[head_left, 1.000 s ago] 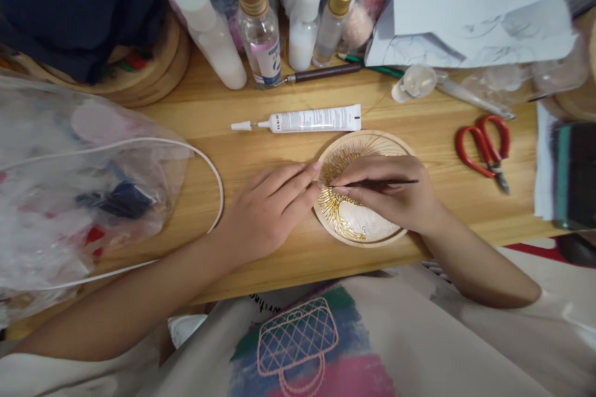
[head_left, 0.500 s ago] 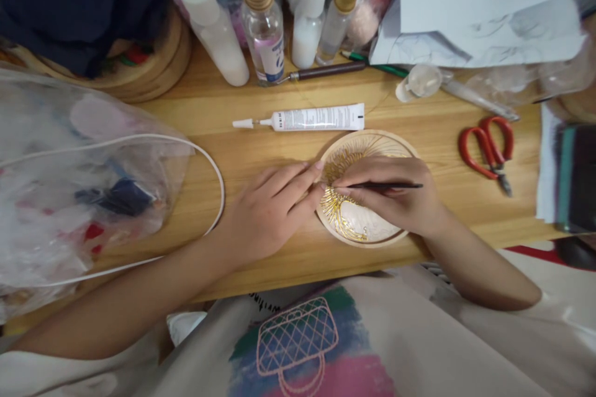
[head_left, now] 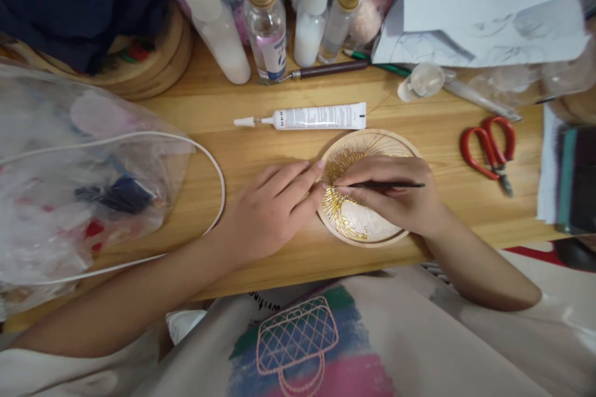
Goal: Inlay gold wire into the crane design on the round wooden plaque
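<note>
A round wooden-rimmed plaque [head_left: 344, 237] lies on the table in front of me, with gold wire [head_left: 336, 206] set in curved lines over a pale face. My right hand [head_left: 395, 191] rests over its right part, fingers pinched round a slim black tool [head_left: 395, 185] that looks like tweezers. The tip of that tool is hidden by my fingers, near the gold lines on the left. My left hand [head_left: 274, 208] lies flat with fingers stretched out, fingertips at the plaque's left rim. Behind the plaque lies a white glue tube [head_left: 321, 117] with a long nozzle cap.
Red-handled cutters [head_left: 491, 152] lie at the right. Several bottles, including one with a gold cap [head_left: 266, 31], stand at the back beside a brown-handled tool [head_left: 330, 69]. Papers [head_left: 493, 6] sit back right. A clear plastic bag [head_left: 93, 155] and white cable [head_left: 218, 180] take up the left.
Both hands and the plaque keep nearly the same places. The view has shifted very slightly.
</note>
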Demonstrator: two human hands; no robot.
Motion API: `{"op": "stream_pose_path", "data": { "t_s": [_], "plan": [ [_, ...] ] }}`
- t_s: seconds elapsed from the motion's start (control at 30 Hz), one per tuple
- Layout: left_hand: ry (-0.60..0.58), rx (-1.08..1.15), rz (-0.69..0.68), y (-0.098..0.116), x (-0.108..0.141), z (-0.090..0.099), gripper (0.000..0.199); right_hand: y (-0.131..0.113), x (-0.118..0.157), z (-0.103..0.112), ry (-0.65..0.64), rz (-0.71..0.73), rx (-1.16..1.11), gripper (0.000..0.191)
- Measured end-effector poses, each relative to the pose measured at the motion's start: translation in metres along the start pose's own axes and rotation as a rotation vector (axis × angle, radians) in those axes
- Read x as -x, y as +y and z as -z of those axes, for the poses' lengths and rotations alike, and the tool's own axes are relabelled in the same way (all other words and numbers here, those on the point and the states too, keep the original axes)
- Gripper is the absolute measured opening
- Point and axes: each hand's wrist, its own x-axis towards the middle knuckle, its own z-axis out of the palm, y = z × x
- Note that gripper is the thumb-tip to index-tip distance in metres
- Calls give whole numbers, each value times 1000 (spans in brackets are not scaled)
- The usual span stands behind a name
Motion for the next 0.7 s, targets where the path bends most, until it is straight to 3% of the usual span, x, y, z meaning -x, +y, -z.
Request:
{"op": "stream_pose_path", "data": {
  "t_s": [0.13, 0.27, 0.5, 0.7],
  "plan": [
    [6, 2, 29, -1, 3, -3, 27, -1, 2, 1, 68, -151, -59, 1],
    [25, 82, 63, -3, 5, -5, 32, 0, 4, 0, 264, -297, -154, 4],
    [34, 107, 84, -5, 7, -4, 33, 7, 2, 1, 534, -315, -165, 4],
    [15, 99, 74, -6, 11, -8, 34, 9, 1, 5, 601, -351, -122, 6]
  ]
}}
